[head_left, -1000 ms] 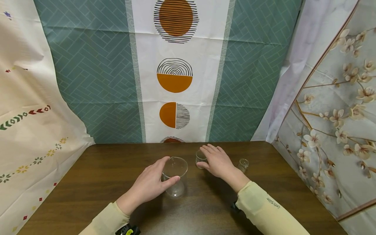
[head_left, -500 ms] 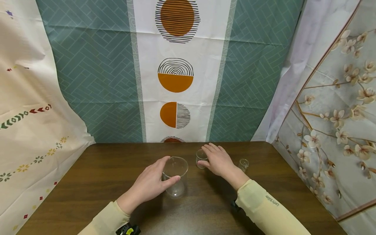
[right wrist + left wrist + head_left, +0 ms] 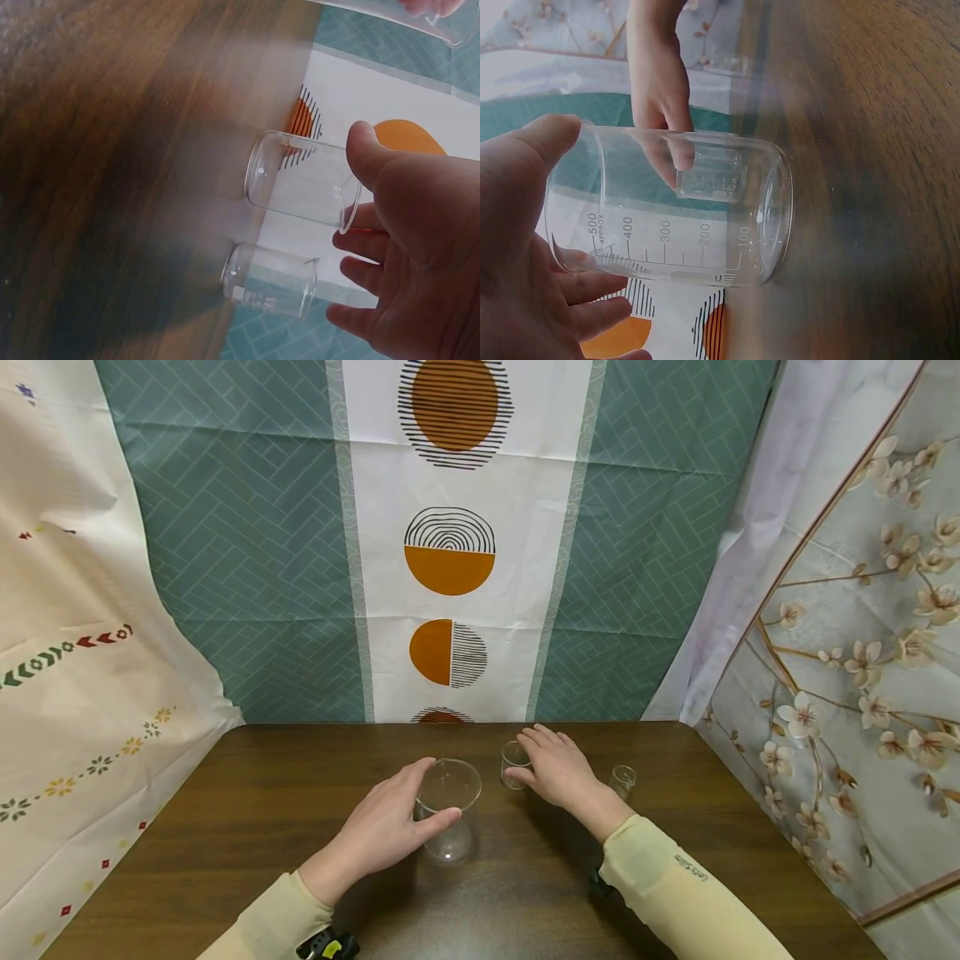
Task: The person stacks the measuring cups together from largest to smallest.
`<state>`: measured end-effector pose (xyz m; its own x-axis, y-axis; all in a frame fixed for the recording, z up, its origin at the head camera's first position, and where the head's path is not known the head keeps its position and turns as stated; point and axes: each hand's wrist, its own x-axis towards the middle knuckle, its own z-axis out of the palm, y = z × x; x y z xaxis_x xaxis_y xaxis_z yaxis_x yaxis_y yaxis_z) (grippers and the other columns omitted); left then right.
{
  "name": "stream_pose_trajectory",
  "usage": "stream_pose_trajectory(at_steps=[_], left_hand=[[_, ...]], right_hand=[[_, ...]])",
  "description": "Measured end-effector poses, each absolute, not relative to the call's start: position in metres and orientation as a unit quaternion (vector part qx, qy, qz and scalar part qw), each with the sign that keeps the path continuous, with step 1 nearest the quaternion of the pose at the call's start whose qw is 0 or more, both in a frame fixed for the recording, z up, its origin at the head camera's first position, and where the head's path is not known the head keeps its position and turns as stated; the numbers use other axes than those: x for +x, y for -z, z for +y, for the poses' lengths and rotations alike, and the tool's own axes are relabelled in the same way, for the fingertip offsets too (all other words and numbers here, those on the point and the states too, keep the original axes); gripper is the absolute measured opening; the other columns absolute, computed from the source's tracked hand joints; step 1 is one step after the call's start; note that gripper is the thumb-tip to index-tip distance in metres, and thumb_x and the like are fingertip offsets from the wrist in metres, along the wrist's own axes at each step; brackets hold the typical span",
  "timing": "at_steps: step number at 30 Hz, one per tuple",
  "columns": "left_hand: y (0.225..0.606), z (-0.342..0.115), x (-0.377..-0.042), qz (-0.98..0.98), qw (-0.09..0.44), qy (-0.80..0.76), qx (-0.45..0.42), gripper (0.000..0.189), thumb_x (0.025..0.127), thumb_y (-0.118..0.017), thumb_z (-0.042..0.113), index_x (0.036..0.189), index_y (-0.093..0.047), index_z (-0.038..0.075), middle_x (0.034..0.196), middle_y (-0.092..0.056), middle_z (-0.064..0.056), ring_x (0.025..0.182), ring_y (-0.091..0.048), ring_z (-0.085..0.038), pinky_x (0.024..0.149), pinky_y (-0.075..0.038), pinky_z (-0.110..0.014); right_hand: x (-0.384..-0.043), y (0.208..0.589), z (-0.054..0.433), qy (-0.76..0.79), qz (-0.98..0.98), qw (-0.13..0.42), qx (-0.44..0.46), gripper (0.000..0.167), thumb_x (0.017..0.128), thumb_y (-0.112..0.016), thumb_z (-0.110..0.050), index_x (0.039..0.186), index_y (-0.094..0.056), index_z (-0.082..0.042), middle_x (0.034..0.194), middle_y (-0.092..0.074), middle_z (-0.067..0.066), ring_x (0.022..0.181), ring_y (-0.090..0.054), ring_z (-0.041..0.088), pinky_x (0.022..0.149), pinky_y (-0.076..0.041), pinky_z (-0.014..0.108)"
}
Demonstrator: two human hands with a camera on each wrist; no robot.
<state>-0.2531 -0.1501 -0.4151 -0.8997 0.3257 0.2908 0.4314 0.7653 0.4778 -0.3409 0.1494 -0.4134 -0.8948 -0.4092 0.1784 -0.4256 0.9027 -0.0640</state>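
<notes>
On one desk (image 3: 262, 802) we count three: a large beaker (image 3: 448, 845), our left hand (image 3: 382, 825) gripping it near the rim; a medium beaker (image 3: 304, 180), farther back, our right hand (image 3: 558, 768) grasping it; and a small beaker (image 3: 622, 781) to its right. All stand upright.
</notes>
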Motion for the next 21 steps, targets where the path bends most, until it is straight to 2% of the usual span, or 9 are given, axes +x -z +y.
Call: stream_pose_trajectory(at_steps=[21], left_hand=[[0.4140,-0.1488,-0.2521,-0.934,0.098,0.278,-0.202,0.091,0.100,-0.071,0.067,0.161,-0.050,0.003,0.162,-0.056,-0.014,0.144,-0.058,-0.038,0.116,-0.046,-0.061]], right_hand=[[-0.3420,0.4138,0.1487,-0.049,-0.971,0.092,0.214,0.071,0.108,-0.067,-0.051,0.155,-0.059,0.002,0.162,-0.055,0.020,0.159,-0.041,0.039,0.127,-0.032,0.061]])
